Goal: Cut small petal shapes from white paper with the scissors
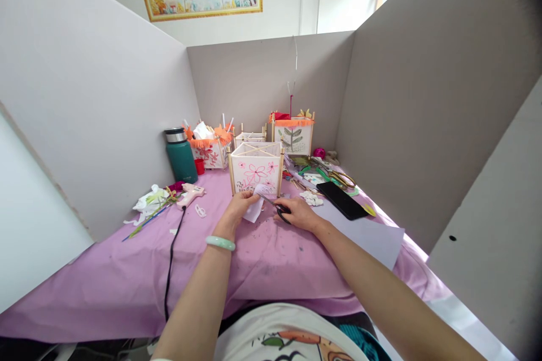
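Observation:
Between my left thumb and fingers is a piece of white paper (253, 212); my left hand (239, 206), with a pale green bangle on the wrist, is closed on it. My right hand (297, 213) grips the dark handles of a pair of scissors (283, 211). Their blades point left and meet the paper's edge. Just behind both hands stands a square lantern (256, 172) with wooden corner sticks and pink flowers drawn on its white side. Part of its lower edge is hidden by the paper.
A green bottle (182, 157) stands at the left, near a pink glue gun (190, 196) with a black cord. More decorated lanterns (293, 138) are at the back. A black phone (342, 200) lies right, on white paper (381, 237). Grey panels enclose three sides.

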A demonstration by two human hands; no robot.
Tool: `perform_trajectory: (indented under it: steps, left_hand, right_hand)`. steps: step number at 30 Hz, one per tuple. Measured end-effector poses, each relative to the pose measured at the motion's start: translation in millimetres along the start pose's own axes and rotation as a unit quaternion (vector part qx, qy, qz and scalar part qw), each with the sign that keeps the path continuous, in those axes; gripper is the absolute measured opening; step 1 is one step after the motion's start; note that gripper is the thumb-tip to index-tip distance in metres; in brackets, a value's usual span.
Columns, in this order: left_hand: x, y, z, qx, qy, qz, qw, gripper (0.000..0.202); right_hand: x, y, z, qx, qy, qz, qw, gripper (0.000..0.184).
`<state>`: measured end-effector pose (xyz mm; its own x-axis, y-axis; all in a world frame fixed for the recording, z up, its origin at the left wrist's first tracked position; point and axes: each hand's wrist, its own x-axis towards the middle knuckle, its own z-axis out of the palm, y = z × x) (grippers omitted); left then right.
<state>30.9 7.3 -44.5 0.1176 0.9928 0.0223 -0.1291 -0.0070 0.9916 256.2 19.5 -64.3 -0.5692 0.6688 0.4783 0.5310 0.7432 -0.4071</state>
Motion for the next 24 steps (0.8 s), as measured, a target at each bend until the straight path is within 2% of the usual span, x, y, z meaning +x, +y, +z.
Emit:
perform_trajectory:
  steps: [10,17,24]
  left_hand:
    - [2.1,-1.8,-0.6,-0.006,-0.001,-0.001,1.0,0.039]
    - [3.1,-3.4,-2.5,-0.008,-0.008,0.006,1.0,0.045]
    - [-3.1,1.8,1.4,0.008,-0.015,0.003,1.0,0.042]
  right_hand:
    - [0.1,-1.6,-0.9,-0.022,-0.003,0.018,1.0,0.034]
    - [-0.3,-3.8,-1.6,-0.017,-0.002,0.02,1.0,0.032]
    - [-0.4,-3.0,0.4,-0.008,0.002,0.019,1.0,0.038]
